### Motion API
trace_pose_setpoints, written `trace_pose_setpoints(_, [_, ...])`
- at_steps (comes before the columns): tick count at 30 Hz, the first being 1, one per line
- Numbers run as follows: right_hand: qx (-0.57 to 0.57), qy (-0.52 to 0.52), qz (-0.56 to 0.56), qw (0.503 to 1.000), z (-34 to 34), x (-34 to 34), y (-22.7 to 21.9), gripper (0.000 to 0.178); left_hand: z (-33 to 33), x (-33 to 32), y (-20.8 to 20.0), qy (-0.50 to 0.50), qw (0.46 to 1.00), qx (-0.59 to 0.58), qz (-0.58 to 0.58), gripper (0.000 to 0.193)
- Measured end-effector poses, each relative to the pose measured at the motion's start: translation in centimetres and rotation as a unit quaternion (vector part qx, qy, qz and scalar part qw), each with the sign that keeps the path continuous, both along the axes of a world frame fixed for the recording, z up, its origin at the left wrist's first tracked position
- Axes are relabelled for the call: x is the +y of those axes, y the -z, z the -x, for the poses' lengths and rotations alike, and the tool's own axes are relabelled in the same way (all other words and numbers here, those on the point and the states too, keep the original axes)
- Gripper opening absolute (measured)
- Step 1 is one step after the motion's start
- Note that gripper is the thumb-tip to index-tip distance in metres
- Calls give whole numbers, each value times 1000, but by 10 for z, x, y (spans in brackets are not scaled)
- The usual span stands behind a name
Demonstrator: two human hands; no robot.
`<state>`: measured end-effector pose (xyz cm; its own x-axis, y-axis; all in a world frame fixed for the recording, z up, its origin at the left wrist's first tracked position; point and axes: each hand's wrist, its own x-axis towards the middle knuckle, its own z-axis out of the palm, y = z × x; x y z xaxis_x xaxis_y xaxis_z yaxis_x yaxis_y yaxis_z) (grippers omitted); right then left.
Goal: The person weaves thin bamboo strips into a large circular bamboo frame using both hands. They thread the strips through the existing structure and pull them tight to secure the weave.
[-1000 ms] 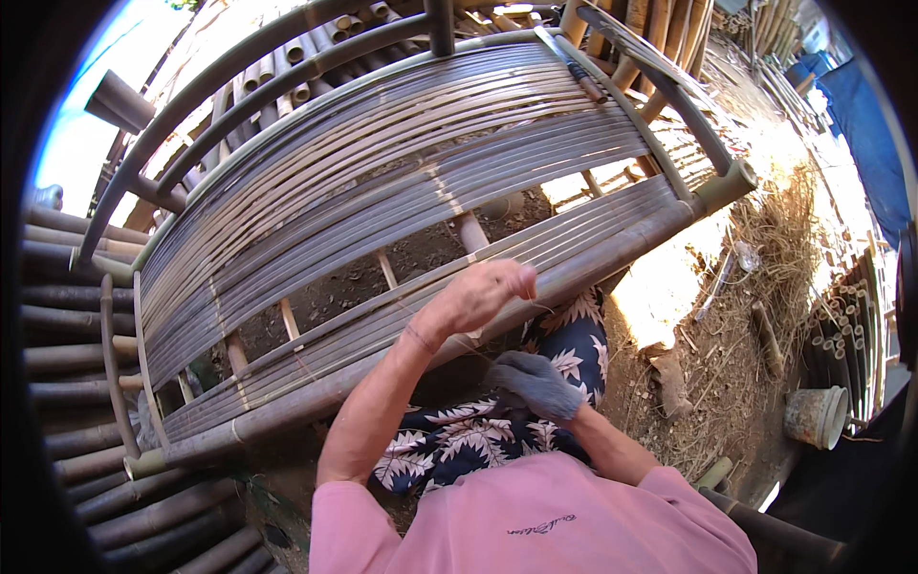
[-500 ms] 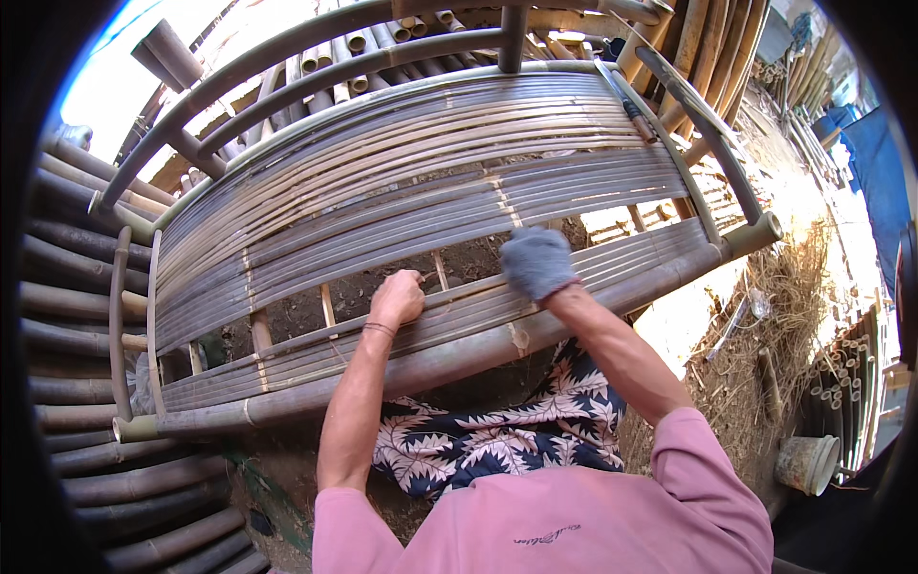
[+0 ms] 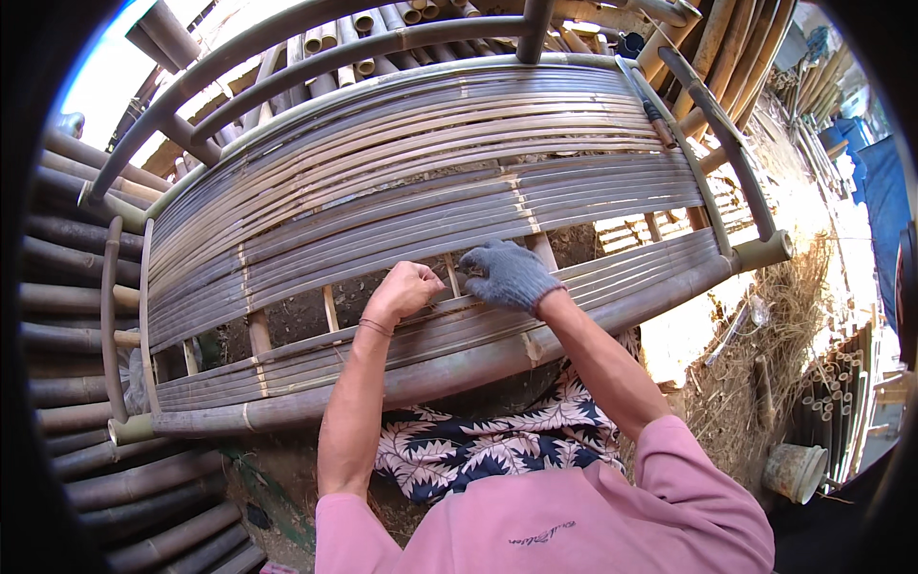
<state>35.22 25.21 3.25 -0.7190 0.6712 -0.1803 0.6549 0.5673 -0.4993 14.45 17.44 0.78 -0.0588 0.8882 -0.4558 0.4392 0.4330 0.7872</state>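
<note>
A bamboo bench (image 3: 535,350) with a seat of long thin slats (image 3: 382,215) lies across in front of me. Over the open gap between the wide rear band of slats and the narrow front band (image 3: 612,287), my hands face each other, a short way apart. My bare left hand (image 3: 409,289) is closed, a dark band on its wrist; whatever its fingers pinch is hidden. From the right comes my right hand (image 3: 512,275) in a grey knit glove, its fingers curled in toward the left one. Anything thin between them is too small to make out.
A long-bladed knife with a brown handle (image 3: 662,132) rests on the bench's far right corner. Bamboo poles (image 3: 76,340) are stacked at left, with more behind the bench. A white bucket (image 3: 796,473) and dry fibre scraps (image 3: 794,325) are on the right.
My right hand has moved left, closer to my left hand, and its fingers now point left. The left hand has risen slightly off the front slats and shifted a little right.
</note>
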Motion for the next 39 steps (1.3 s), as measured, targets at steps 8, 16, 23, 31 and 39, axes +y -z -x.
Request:
trace_pose_setpoints(8, [232, -47, -60, 970, -50, -52, -51, 21, -26, -10, -42, -2, 995, 18, -101, 33])
trace_pose_setpoints(16, [564, 112, 252, 779, -214, -95, -89, 25, -156, -104, -107, 225, 866, 24, -446, 12])
trace_pose_setpoints(23, [75, 159, 459, 871, -47, -90, -50, 37, -162, -130, -118, 291, 826, 31, -481, 16])
trace_pose_setpoints(31, [-106, 63, 177, 977, -41, -45, -77, 40, -24, -59, -36, -19, 959, 256, -122, 54])
trace_pose_setpoints(39, [-127, -53, 185, 973, -55, -41, -109, 32, -8, -34, 4, 82, 988, 119, 52, 40])
